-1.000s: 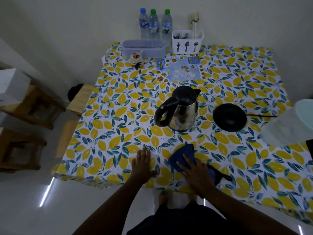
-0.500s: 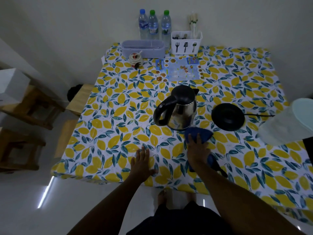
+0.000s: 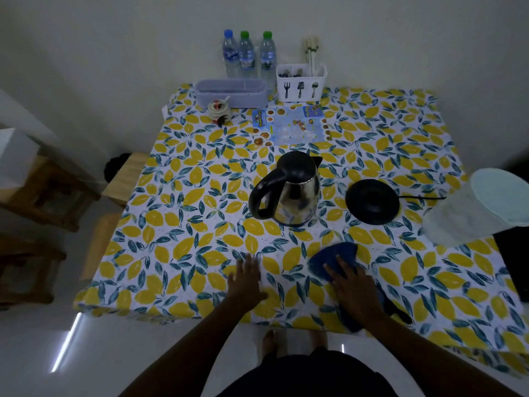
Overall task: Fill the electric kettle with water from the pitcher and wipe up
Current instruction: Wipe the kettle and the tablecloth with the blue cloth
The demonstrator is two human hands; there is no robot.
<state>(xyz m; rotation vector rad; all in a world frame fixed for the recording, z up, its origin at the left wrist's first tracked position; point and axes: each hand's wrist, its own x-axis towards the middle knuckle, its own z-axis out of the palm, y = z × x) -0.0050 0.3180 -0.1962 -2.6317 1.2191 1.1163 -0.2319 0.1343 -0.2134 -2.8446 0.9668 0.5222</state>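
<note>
Blue cloth (image 3: 333,260) lies flat under the right hand (image 3: 353,285), whose fingers are spread and pressing it onto the lemon-print cover of the desk (image 3: 183,253), near the front edge. The left hand (image 3: 246,279) rests open, palm down, holding nothing and bracing the cover just beside it.

The steel kettle (image 3: 289,193) stands upright with its lid closed, a little beyond the cloth, off its round black base (image 3: 372,201), which sits to its right with a cord running away. The pitcher (image 3: 481,207) shows at the right edge, pale and blurred; I cannot tell what supports it.

Likely this is the wiping stage. The main risk is the loose cover: a hard stroke could drag or bunch it, shifting the kettle, which would probably slop if full. A wide sweep away from the body could knock the kettle or push moisture toward the base, and wet contacts there would be a hazard. A trailing cloth end hangs over the front edge and could catch.
</note>
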